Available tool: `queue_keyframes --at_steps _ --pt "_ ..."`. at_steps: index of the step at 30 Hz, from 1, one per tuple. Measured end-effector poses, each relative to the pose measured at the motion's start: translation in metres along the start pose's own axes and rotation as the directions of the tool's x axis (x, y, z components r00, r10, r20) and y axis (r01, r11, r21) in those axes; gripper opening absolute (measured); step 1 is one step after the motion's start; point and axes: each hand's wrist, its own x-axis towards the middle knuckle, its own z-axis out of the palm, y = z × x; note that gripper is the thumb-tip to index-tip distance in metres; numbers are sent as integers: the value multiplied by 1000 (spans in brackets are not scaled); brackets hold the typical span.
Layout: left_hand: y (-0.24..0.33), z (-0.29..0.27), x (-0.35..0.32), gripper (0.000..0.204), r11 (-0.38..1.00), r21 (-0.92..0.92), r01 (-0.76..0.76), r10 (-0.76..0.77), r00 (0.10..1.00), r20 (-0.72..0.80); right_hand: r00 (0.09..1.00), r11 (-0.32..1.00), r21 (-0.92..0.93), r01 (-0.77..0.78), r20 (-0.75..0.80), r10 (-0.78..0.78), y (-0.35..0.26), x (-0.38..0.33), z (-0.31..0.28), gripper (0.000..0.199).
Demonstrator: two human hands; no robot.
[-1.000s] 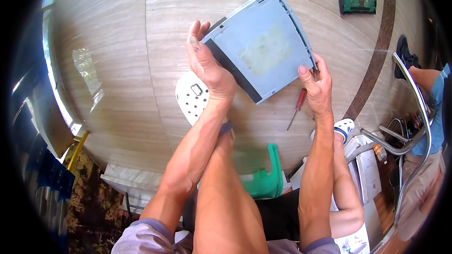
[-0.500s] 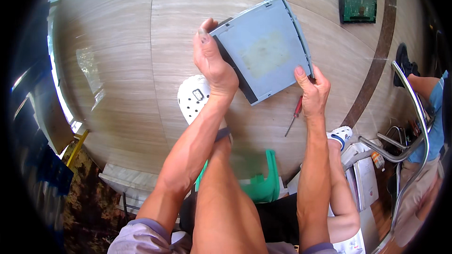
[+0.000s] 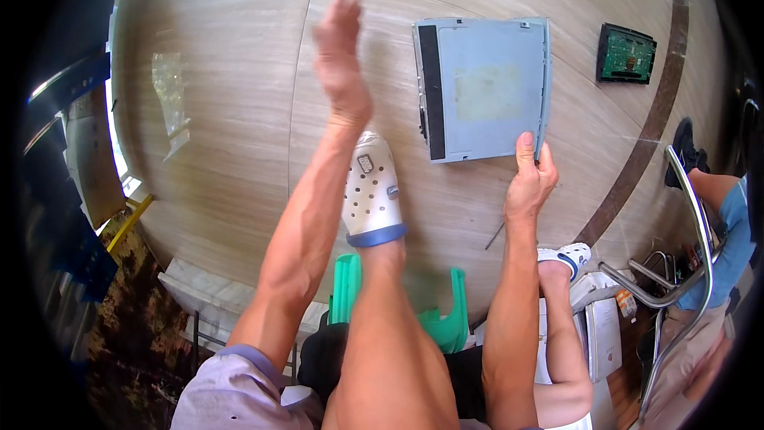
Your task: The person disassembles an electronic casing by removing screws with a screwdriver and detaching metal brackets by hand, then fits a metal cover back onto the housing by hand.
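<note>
A flat grey-blue box-shaped device [image 3: 497, 123] with a black strip along its left edge is held over the tiled floor. My right hand [image 3: 532, 179] grips its lower right corner, thumb on top. My left hand [image 3: 342, 56] is off to the left of the device, apart from it and smeared by motion. Its fingers look stretched out, with nothing visible in them. A screwdriver's thin shaft [image 3: 495, 236] shows on the floor beside my right wrist, which hides its handle.
A black-framed panel with a green circuit board [image 3: 626, 54] lies on the floor at the right. My white clog [image 3: 374, 191] is below my left hand. A green plastic stool [image 3: 454, 310] is under me. Metal chair tubing [image 3: 704, 223] and another person's leg stand at the right.
My left hand has let go of the device and moved up and left. The device has turned upright in view and shifted right, still in my right hand. The view has shifted slightly.
</note>
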Motion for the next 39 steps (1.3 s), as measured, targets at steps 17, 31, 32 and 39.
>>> queue_keyframes --at_steps 17,31,32,39 --pt "-3 58 -12 75 972 227 64 -84 993 78 994 1000 -18 3 111 -1 0 4 -17 46" --pt "3 26 -25 77 949 299 103 -92 994 -52 890 951 -243 190 452 -62 -38 32 -36 59" --pt "4 26 -27 76 952 286 110 -97 993 -61 905 897 -344 277 406 -124 -44 39 -31 61" --pt "-1 14 -44 69 951 286 115 -88 991 -105 909 874 -349 338 361 -207 -79 70 32 70"
